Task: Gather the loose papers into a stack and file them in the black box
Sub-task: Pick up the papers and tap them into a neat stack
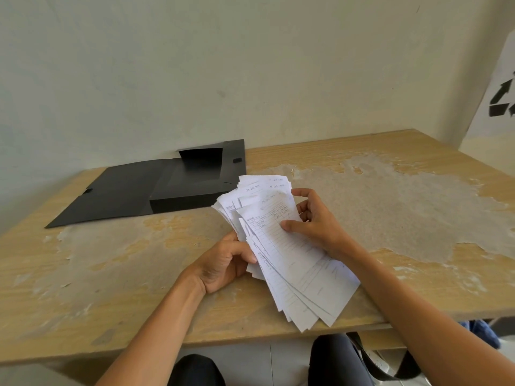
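A fanned, uneven bundle of white printed papers [289,263] is held above the middle of the wooden table [390,213]. My left hand [223,263] grips the bundle's left edge from below. My right hand [315,221] holds its right side, thumb pressed on the top sheet. The black box [172,185] lies open and flat at the back left of the table, its lid spread to the left, its tray empty. The box is apart from the papers, just beyond their upper left corner.
The table's veneer is worn and peeling in large pale patches. A wall stands right behind the table. A white board with black arrow marks [498,101] leans at the far right. My knees and a strap [370,358] show below the near edge.
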